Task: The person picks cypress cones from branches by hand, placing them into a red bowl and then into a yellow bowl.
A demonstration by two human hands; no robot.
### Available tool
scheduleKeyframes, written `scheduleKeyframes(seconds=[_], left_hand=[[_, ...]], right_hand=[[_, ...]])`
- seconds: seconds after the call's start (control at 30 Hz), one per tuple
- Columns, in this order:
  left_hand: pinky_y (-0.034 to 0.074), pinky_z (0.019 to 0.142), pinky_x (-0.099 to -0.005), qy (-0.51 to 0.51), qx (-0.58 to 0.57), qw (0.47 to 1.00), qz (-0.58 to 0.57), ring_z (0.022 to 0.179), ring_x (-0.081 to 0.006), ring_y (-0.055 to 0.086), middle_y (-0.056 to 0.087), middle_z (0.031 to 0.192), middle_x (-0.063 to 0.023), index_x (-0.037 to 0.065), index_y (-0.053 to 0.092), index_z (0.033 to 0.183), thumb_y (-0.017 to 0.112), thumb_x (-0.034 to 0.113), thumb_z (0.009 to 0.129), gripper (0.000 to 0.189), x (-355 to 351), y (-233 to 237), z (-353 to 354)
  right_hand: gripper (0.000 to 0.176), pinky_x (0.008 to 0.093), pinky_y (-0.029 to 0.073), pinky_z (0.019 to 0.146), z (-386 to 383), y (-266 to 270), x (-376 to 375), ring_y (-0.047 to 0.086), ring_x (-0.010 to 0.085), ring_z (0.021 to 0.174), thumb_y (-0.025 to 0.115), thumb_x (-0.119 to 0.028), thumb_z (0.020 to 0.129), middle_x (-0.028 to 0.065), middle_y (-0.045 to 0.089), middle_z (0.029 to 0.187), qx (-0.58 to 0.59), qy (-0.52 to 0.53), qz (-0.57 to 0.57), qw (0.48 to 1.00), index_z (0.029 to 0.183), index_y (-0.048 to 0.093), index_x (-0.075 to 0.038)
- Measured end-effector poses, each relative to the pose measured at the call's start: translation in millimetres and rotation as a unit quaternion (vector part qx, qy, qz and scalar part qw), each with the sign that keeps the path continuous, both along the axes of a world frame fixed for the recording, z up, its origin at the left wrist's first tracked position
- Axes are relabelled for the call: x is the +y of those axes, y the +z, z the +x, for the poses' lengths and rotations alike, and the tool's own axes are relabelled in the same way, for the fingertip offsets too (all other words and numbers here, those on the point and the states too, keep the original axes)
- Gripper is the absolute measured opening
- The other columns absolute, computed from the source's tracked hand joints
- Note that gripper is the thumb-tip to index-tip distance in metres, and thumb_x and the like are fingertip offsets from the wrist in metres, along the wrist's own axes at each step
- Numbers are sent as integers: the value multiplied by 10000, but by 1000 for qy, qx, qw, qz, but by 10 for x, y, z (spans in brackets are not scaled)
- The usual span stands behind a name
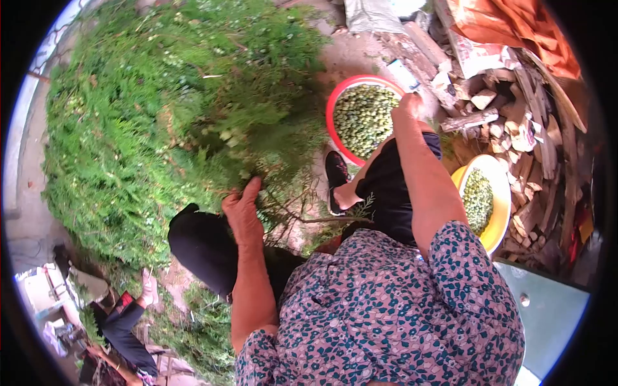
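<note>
My left hand [243, 209] is closed at the near edge of a big heap of green, feathery evergreen branches [122, 122]. It grips an evergreen branch [267, 145], whose leafy part is blurred and spreads ahead of the fingers. My right hand [408, 107] is at the right rim of a red basin [330, 116], its fingers curled and mostly hidden. What they hold, if anything, I cannot make out. Small round green cones or seeds [364, 119] fill much of that basin. A bare twiggy stem [328, 219] lies across my lap.
A yellow basin [504, 206] with more green pieces stands to my right, beside stacked firewood [537, 141]. Orange cloth [515, 22] covers the wood's far end. A green-grey panel [547, 315] is at lower right. Another person [125, 325] sits at lower left.
</note>
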State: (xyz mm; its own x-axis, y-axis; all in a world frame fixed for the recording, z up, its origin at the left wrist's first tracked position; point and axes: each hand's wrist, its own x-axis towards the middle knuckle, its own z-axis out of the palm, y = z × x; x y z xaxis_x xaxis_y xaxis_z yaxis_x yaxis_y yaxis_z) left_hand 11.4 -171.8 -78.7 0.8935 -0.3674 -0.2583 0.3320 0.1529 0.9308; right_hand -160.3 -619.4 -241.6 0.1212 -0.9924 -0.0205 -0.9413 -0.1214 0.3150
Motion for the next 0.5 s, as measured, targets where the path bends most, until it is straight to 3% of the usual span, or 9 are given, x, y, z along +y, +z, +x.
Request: scheduleKeyframes(seconds=[0.03, 0.07, 0.1, 0.13, 0.2, 0.27, 0.37, 0.4, 0.5], left_hand=[[411, 666, -250, -6, -1, 1000, 6, 708, -98, 534, 620, 813, -16, -10, 647, 807, 687, 43, 721, 109, 30, -34, 21], [411, 660, -249, -13, -1, 1000, 11, 702, -100, 536, 621, 809, -16, -9, 649, 793, 686, 36, 717, 95, 49, -74, 34], [408, 642, -241, -10, -9, 1000, -14, 679, -99, 537, 623, 797, -13, -2, 652, 768, 685, 28, 714, 70, 22, -36, 13], [408, 642, -241, -3, -11, 1000, -11, 679, -99, 537, 623, 797, -13, -2, 652, 768, 685, 28, 714, 70, 15, -35, 7], [405, 634, -233, -11, -5, 999, -31, 672, -90, 536, 624, 785, -10, 0, 651, 771, 685, 26, 714, 71, 11, -49, 6], [407, 621, -222, -8, -12, 999, -29, 663, -78, 534, 627, 781, -9, 2, 654, 777, 685, 27, 717, 73, 11, -61, 9], [395, 585, -208, 18, -36, 999, 12, 639, -57, 512, 619, 756, 6, 9, 653, 780, 685, 46, 730, 70, -51, 63, -72], [395, 585, -208, 18, -37, 999, 13, 639, -57, 512, 619, 756, 6, 9, 653, 780, 685, 46, 730, 70, -36, 60, -64], [395, 595, -193, -57, -43, 995, 64, 650, -43, 498, 615, 774, 13, -2, 644, 802, 685, 44, 727, 97, 21, 50, -49]], right_hand=[[520, 306, 447, 814, 178, 150, 181, 546, 216, 1005, 661, -196, 676, 74, 559, 1017, -3, 10, 4, 1000, 1144, 501, -39], [452, 291, 440, 749, 238, 325, 386, 542, 196, 924, 627, -174, 708, 63, 562, 965, -220, 0, 37, 975, 1120, 513, -29], [387, 277, 433, 685, 310, 520, 676, 537, 175, 843, 594, -152, 740, 53, 566, 913, -425, -12, 71, 902, 1096, 525, -18], [324, 263, 427, 620, 408, 721, 917, 533, 154, 761, 561, -130, 773, 42, 569, 861, -608, -28, 104, 787, 1072, 536, -7], [221, 235, 413, 491, 599, 1135, 1345, 525, 113, 599, 494, -86, 838, 22, 576, 757, -878, -64, 154, 449, 1023, 560, 15], [177, 214, 444, 491, 730, 1413, 1833, 543, 103, 581, 580, -12, 787, 18, 600, 809, -805, 64, 260, 529, 962, 590, 6], [135, 237, 466, 547, 920, 1837, 2634, 565, 99, 622, 653, -72, 756, 25, 606, 779, -716, 239, 401, 519, 878, 622, -23], [174, 259, 468, 586, 966, 1881, 2803, 584, 133, 671, 668, -62, 722, 74, 613, 801, -672, 348, 374, 537, 876, 611, -2], [328, 334, 453, 638, 1060, 1961, 3187, 570, 287, 733, 672, -71, 681, 131, 565, 837, -625, 444, 297, 569, 989, 567, -30]])
